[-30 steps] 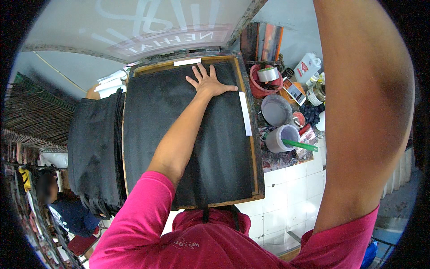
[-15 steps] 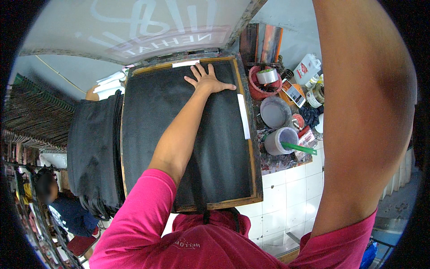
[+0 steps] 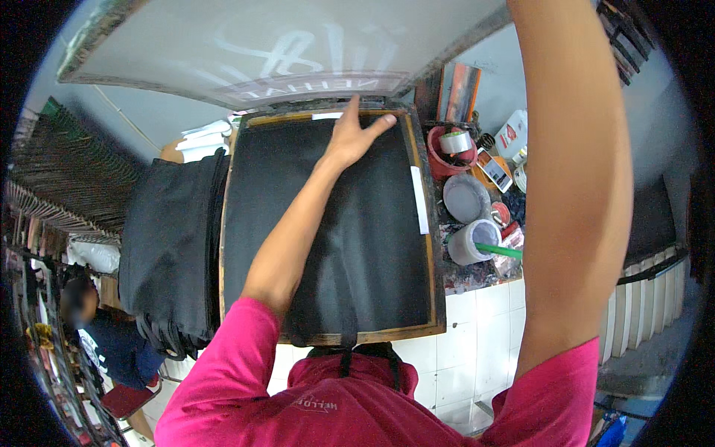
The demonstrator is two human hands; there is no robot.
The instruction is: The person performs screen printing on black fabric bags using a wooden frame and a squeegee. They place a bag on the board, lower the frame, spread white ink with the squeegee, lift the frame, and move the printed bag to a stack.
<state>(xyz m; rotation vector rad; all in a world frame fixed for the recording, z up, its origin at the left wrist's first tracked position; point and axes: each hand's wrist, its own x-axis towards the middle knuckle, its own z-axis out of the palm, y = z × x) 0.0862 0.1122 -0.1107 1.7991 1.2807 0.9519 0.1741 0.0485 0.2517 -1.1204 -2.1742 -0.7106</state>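
Fingers of the left hand (image 3: 350,138) lie flat and spread on matte black cloth (image 3: 357,223) at twelve o'clock of the wooden-rimmed board (image 3: 436,298); the right hand is cut off above, grip unknowable.

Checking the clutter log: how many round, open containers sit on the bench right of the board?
3: a red tub holding a tape roll, a grey bowl below it, and a pot with a green stick. Others may be hidden.

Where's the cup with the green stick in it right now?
In the head view, the white cup stands right of the wooden board, just below the grey bowl.
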